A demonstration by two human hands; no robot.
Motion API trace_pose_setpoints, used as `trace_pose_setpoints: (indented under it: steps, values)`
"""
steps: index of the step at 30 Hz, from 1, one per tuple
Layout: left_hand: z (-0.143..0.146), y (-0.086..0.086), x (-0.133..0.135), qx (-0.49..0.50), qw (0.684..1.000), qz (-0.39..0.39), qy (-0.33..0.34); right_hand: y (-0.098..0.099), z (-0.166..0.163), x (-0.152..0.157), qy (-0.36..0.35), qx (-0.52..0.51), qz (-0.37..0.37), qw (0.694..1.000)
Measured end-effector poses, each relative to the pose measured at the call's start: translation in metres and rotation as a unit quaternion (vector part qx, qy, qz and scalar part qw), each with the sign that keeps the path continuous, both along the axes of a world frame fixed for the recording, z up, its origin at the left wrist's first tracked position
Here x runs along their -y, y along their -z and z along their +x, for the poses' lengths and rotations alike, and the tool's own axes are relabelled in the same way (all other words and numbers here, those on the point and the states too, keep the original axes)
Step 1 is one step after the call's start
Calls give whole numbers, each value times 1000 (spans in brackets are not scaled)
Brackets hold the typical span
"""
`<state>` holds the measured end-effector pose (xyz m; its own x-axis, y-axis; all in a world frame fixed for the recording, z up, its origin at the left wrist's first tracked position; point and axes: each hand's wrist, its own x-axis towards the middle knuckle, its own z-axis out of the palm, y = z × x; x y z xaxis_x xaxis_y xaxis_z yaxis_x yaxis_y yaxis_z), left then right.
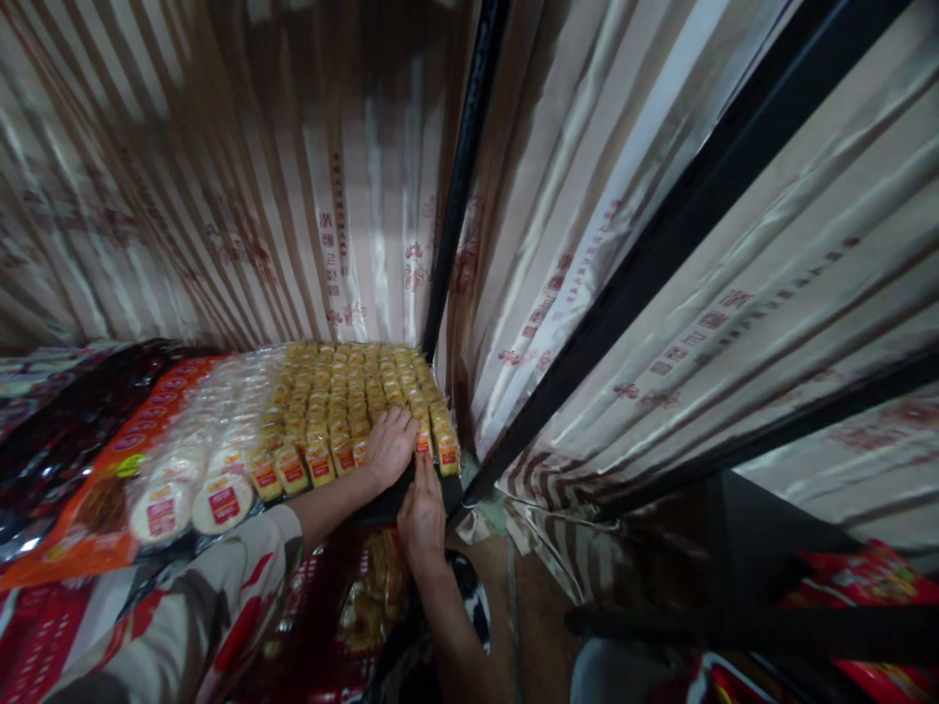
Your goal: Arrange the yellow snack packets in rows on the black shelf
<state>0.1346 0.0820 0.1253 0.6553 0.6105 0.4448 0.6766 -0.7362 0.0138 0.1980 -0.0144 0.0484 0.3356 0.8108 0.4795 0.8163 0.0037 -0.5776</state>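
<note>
Small yellow wrapped cakes (341, 386) with red labels stand in tight rows on a dark shelf. My left hand (392, 447) lies palm down over the front of these rows near the right end, fingers stretched out on the packs. Just to the right, my right hand (424, 504) points forward with straight fingers close together. Its fingertips touch the front pack (423, 442) of a row beside the last one. Neither hand is closed around a pack. Part of the row fronts is hidden under my left hand.
To the left lie rows of round white wrapped cakes (224, 501), an orange bag (95, 508) and dark packages (66, 430). Pleated printed curtains (374, 215) hang behind. Dark metal posts (623, 284) stand at the right. More yellow packs (374, 587) sit below the shelf.
</note>
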Motion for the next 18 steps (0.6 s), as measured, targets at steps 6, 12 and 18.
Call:
trace_pose_setpoints:
  steps: [6, 12, 18]
  values:
    - [6, -2, -6, 9, 1000, -9, -20, 1, 4, -9, -4, -12, -7, 1000]
    - [7, 0, -5, 11, 999, -8, -33, 1, 6, -7, -8, -15, -5, 1000]
    - [3, -6, 1, 55, 998, -28, -20, -7, 7, 0, -15, -10, 10, 1000]
